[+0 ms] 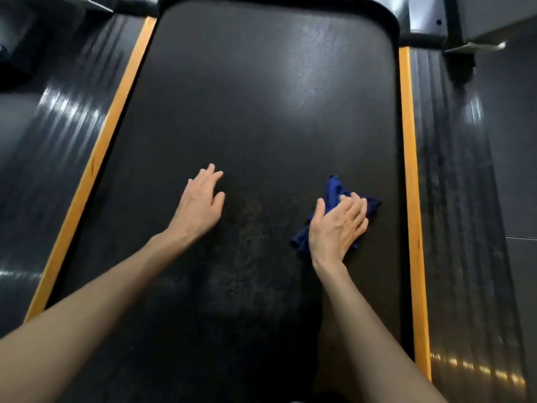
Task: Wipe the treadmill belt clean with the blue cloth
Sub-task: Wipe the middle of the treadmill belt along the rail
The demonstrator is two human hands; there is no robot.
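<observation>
The black treadmill belt fills the middle of the view, with dull dusty smears near its centre and a pale sheen at the far right. My right hand presses down on the crumpled blue cloth on the belt's right side, its fingers curled into the fabric. My left hand lies flat on the belt to the left of centre, fingers straight and holding nothing. A stretch of bare belt separates the two hands.
Orange strips run along both sides of the belt, the left one slanting away. Ribbed dark side rails lie outside them. Grey frame uprights stand at the far end.
</observation>
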